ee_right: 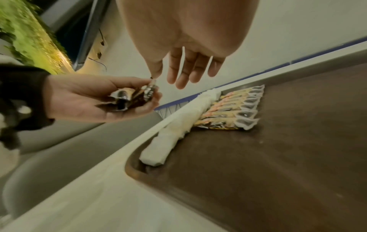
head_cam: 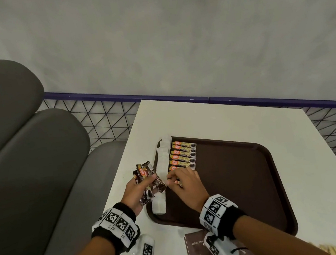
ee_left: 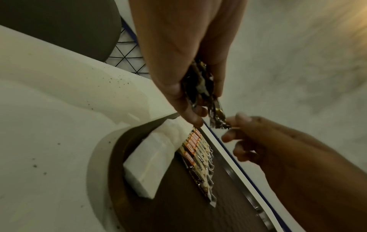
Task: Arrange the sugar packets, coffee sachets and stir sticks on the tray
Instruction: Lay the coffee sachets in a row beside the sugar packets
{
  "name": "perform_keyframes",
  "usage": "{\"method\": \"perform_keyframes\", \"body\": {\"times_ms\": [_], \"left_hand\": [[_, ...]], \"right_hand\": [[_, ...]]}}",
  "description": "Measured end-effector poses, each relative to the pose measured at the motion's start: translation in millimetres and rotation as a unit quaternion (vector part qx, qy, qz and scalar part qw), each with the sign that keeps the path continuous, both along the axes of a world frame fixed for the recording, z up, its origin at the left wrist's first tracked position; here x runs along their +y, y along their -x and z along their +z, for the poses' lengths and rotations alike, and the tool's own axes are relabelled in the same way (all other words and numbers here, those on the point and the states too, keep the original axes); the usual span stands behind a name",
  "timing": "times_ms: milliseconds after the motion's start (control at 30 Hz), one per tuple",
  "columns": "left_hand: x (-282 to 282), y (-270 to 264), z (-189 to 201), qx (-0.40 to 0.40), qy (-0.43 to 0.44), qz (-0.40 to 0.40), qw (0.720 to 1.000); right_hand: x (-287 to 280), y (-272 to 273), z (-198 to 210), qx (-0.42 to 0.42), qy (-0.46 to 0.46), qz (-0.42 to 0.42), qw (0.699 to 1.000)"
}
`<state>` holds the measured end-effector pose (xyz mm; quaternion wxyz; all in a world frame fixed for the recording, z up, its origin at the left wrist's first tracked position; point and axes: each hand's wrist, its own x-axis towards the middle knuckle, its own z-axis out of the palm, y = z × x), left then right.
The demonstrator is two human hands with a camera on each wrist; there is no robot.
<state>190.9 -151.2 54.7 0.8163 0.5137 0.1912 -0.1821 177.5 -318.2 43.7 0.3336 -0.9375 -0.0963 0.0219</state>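
Observation:
A brown tray (head_cam: 243,181) lies on the white table. Along its left edge runs a line of white packets (head_cam: 163,166), with a neat row of coffee sachets (head_cam: 184,155) beside it. My left hand (head_cam: 148,180) hovers over the tray's left rim and grips a loose bunch of coffee sachets (head_cam: 145,176). In the left wrist view that bunch (ee_left: 200,87) sticks out between thumb and fingers. My right hand (head_cam: 170,180) meets it from the right. Its thumb and forefinger (ee_left: 241,117) pinch the end of one sachet (ee_left: 219,120); the other fingers stay extended.
Brown sugar packets (head_cam: 195,244) lie on the table in front of the tray, partly under my right wrist. Pale sticks (head_cam: 330,250) show at the bottom right edge. A grey padded bench (head_cam: 30,165) stands left of the table, a wire-mesh fence (head_cam: 106,118) behind it.

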Motion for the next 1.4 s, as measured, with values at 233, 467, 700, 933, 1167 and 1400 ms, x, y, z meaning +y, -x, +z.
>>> {"method": "perform_keyframes", "body": {"times_ms": [233,467,700,933,1167,1400], "left_hand": [[-8.4,6.8,8.6,-0.016,0.016,-0.033,0.999],[-0.8,7.1,16.0,-0.003,0.019,0.006,1.000],[-5.0,9.1,16.5,-0.017,-0.002,-0.032,0.999],[-5.8,6.5,12.6,-0.030,-0.016,-0.020,0.999],[-9.4,2.9,9.2,-0.044,-0.049,-0.010,0.998],[4.4,-2.6,-5.1,-0.022,-0.109,0.029,0.993]], "right_hand": [[12.3,8.9,17.7,0.073,-0.146,-0.038,0.986],[-12.2,16.1,27.4,-0.018,-0.030,-0.041,0.999],[-18.5,20.4,24.2,-0.076,-0.002,-0.034,0.997],[-23.3,18.1,18.9,-0.097,0.019,-0.038,0.994],[-28.8,11.3,14.7,-0.091,0.054,-0.040,0.994],[-46.2,13.9,-4.8,-0.042,0.124,-0.080,0.988]]}}
